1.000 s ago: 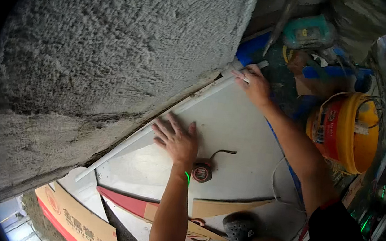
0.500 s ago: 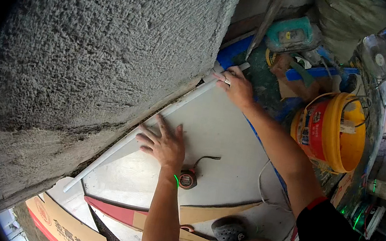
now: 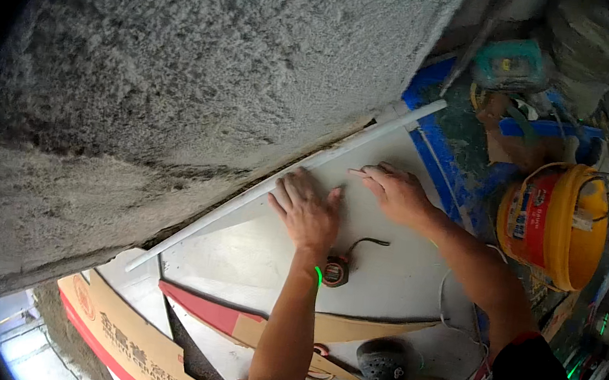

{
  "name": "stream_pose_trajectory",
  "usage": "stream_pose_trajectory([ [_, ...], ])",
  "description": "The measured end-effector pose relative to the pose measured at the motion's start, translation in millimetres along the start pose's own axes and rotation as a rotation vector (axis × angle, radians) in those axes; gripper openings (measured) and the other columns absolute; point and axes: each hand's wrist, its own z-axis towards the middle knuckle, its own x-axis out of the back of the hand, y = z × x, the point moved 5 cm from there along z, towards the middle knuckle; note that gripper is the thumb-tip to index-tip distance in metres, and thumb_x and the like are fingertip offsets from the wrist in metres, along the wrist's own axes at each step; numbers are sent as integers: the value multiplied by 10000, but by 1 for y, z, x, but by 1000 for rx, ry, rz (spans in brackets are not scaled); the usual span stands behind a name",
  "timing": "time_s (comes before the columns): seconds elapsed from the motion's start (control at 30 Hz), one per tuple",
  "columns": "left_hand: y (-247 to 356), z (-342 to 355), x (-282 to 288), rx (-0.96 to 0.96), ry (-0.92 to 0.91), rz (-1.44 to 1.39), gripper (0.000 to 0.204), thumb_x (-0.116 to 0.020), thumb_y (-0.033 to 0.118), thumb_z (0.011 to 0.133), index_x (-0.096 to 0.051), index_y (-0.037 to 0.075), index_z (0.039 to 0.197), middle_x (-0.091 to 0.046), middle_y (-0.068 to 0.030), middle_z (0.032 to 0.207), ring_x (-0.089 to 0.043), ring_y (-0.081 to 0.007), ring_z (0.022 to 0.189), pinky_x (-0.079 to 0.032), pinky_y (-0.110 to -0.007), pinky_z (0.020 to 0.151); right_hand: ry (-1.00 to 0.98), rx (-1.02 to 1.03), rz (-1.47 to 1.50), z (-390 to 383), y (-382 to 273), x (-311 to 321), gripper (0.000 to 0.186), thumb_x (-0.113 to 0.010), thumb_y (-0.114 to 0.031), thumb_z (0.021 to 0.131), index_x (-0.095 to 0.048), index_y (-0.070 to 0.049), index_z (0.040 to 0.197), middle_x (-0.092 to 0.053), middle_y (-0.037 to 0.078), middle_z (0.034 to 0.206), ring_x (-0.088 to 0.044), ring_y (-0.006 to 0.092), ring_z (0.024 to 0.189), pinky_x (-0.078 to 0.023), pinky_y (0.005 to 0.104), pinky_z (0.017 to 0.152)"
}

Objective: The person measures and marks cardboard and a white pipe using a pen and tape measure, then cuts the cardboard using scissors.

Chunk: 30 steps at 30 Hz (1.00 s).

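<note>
A long pale strip (image 3: 402, 124) lies along the edge of a large light-grey tile (image 3: 393, 268), beside the foot of a rough wall. My left hand (image 3: 306, 211) rests with spread fingers on the tile, its fingertips at the strip's near edge. My right hand (image 3: 400, 191) is over the tile to the right, fingers stretched leftward and apart from the strip; nothing shows clearly in it. A small tape measure (image 3: 336, 271) with a dark strap sits on the tile, just right of my left wrist.
The rough grey cement wall (image 3: 206, 66) fills the upper left. A yellow bucket (image 3: 567, 227) stands at the right, with a teal tool case (image 3: 510, 63) behind it. Cardboard (image 3: 125, 342) lies at the lower left. A dark perforated clog (image 3: 382, 365) shows at the bottom.
My right hand has left the strip's far end and come back over the tile. My left hand stays by the strip. The whole view has shifted, with the scene moving rightward.
</note>
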Motion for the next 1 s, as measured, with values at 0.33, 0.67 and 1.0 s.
stream_pose_trajectory([
  [0.33, -14, -2, 6, -67, 99, -246, 562, -528, 409, 981, -488, 20, 1385, -429, -308, 1440, -334, -480, 1399, -220, -608, 1160, -144, 25, -51, 18, -12, -38, 303, -552, -357, 1006, -658, -151, 1200, -708, 156, 1062, -659, 413, 934, -532, 489, 783],
  [0.67, -12, 4, 0, -208, -38, -37, 241, -487, 189, 982, -618, 143, 1179, -428, -373, 1411, -402, -529, 1351, -243, -579, 1179, -370, 159, -383, 35, -28, -45, 317, -547, -383, 995, -653, -99, 1087, -681, 180, 1051, -652, 384, 1005, -511, 517, 856],
  [1.0, -23, -8, -21, -213, 0, -130, 310, -455, 185, 979, -593, 48, 1220, -305, -357, 1532, -267, -506, 1453, -205, -608, 1188, -215, 140, -471, 42, 6, -6, 417, -534, -164, 960, -565, -122, 1374, -649, 231, 1202, -622, 383, 1138, -509, 454, 947],
])
